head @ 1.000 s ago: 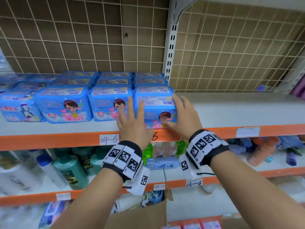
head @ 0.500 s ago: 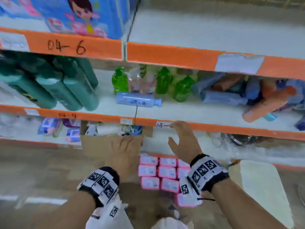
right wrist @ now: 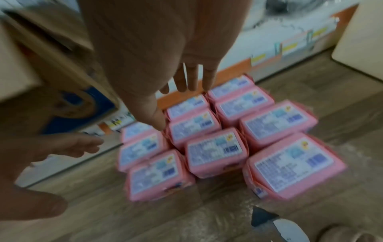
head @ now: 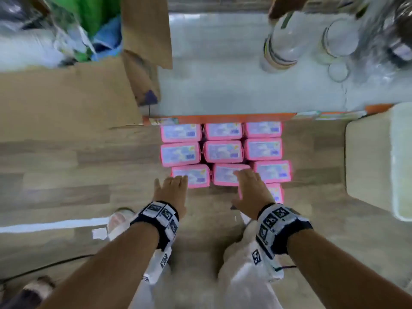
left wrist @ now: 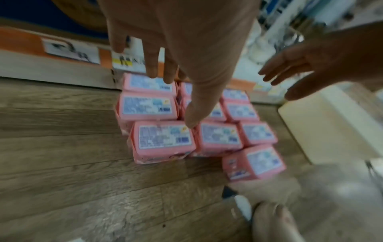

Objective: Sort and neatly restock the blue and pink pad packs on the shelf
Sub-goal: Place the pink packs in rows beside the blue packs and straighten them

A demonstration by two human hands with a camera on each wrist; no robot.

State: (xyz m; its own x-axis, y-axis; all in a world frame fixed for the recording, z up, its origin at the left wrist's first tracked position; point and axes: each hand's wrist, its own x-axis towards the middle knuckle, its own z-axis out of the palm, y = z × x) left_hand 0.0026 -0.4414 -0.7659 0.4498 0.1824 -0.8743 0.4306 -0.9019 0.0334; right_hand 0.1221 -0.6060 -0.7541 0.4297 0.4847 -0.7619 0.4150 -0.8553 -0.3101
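On the wood floor [head: 66, 166] at frame centre, against the orange shelf edge [head: 223, 118], stand the pink pad packs [head: 223, 151], so left hand [head: 171, 192] and right hand [head: 252, 192], fingers spread and empty above the nearest row, should probably clamp one pack squarely from both sides, while only the wrist views show the lone front pack [left wrist: 253, 163] whole.

Packs [head: 223, 151]: pink — rows on the floor [head: 66, 170]
Hands: left [head: 171, 192], right [head: 253, 190] — fingers straight, over near packs
Box [head: 62, 97]: far left

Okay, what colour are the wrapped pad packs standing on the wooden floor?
Pink wrapped pad packs, each with a pale printed label on top; clearest in the right wrist view.
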